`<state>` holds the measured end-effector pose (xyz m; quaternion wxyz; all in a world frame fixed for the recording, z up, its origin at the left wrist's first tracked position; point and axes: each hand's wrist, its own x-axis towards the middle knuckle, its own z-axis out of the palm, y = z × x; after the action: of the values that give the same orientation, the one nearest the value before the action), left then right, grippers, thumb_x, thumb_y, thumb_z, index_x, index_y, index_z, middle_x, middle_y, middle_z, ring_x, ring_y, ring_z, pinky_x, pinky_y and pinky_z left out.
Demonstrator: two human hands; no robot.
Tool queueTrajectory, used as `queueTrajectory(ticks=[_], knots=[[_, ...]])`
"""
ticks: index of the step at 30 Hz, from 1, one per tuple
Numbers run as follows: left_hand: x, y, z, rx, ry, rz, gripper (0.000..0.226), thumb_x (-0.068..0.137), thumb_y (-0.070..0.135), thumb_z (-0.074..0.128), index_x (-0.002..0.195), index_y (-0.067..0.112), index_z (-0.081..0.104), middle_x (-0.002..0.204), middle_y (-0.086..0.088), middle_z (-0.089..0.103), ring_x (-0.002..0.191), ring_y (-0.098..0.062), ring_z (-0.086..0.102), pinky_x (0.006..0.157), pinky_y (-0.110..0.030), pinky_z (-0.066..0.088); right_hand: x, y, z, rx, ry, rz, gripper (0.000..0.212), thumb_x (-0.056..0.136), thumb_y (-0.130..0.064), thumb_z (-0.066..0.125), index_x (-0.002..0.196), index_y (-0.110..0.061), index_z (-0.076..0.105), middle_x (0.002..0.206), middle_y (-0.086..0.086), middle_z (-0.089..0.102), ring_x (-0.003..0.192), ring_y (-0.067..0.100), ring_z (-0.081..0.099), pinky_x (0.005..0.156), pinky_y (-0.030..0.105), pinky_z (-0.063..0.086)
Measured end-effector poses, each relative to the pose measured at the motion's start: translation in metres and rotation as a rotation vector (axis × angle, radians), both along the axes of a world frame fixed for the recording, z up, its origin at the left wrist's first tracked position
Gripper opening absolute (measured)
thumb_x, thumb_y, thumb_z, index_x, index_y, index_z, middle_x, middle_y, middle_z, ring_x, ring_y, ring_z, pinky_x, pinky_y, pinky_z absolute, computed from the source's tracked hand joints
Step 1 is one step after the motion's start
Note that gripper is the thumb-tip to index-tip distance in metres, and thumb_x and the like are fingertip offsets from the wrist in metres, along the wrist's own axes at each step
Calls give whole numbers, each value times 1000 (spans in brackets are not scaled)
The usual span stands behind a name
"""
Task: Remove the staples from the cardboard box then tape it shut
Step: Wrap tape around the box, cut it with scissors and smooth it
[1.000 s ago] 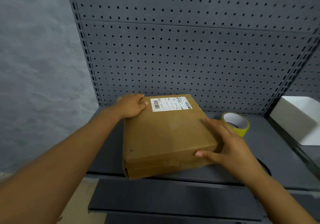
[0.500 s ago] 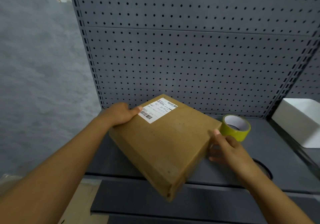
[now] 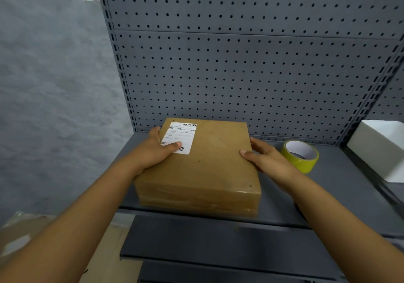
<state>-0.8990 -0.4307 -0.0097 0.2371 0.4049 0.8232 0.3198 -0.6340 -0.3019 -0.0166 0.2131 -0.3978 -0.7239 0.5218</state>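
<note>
Grey shelf [image 3: 341, 186]: one cardboard box [image 3: 209, 164] gripped by two hands, left hand [image 3: 153, 151], right hand [image 3: 265, 157]; one tape roll [image 3: 300, 156].

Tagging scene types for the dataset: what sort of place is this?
Probably a stockroom or packing station: a grey perforated metal back panel over a grey metal shelf, holding a brown cardboard box with a shipping label and a yellow tape roll.

The cardboard box [image 3: 205, 164] is showing plain brown, with a white label [image 3: 179, 137] carrying black barcodes and print. The tape roll [image 3: 300, 156] is appearing yellow-green outside and white inside. The pegboard [image 3: 240, 68] is showing dark grey with regular rows of black holes. The container [image 3: 380, 147] is looking white.
</note>
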Motion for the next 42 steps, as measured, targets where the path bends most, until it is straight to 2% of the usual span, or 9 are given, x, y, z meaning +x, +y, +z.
queueTrajectory(ticks=[4,10,19,23,30,34,37,39,42], knots=[[10,0,-1,78,-12,1,77,91,46,57,152,21,17,150,2,39,131,-21,43,103,-35,37,-19,15,2,-12,-33,-27,50,98,-27,50,146,-23,37,139,-1,52,116,21,57,103,42,45],[14,5,-1,100,46,37,76,92,49,53,152,19,18,150,-1,38,133,-24,42,107,-38,36,-27,12,-1,102,-97,-101,57,100,-38,43,151,-20,25,151,2,38,132,24,44,107,37,37],[9,10,4,2,157,17,74,92,55,48,152,22,19,154,-6,30,135,-27,37,106,-38,33,42,26,4,438,-147,-243,40,96,-14,52,136,-14,49,140,3,49,131,21,45,104,33,39],[12,13,7,5,164,9,73,92,53,49,152,22,21,154,-5,31,135,-27,37,106,-39,33,82,38,-3,502,-455,-189,50,86,-7,55,134,-19,50,142,5,45,128,28,44,106,43,37],[17,12,8,23,183,0,70,94,50,49,151,20,23,152,-5,34,134,-27,39,104,-37,34,101,48,-14,791,-925,-223,41,91,-6,49,125,-28,58,124,-1,60,127,18,45,118,43,0],[14,12,6,-17,177,9,72,92,55,47,151,21,22,153,-6,32,135,-28,38,106,-40,33,92,49,-8,748,-678,-277,27,95,-12,50,118,-19,61,100,6,69,107,25,56,115,38,10],[14,11,5,7,329,26,69,92,51,50,149,20,28,151,-8,33,134,-30,36,108,-44,33,79,35,9,581,-295,-254,18,96,-14,53,112,-14,61,98,5,66,96,28,57,86,32,38],[19,12,7,126,496,12,57,92,42,55,142,20,39,148,-6,37,133,-29,36,108,-46,34,70,24,23,510,-154,-219,18,97,-16,52,113,-15,61,98,1,62,94,22,56,75,28,38],[45,18,18,352,408,-54,30,94,29,55,123,21,60,133,-1,52,122,-23,48,94,-30,41,57,10,42,521,-49,-168,20,97,-15,51,114,-16,62,99,-3,62,93,16,56,70,26,41]])
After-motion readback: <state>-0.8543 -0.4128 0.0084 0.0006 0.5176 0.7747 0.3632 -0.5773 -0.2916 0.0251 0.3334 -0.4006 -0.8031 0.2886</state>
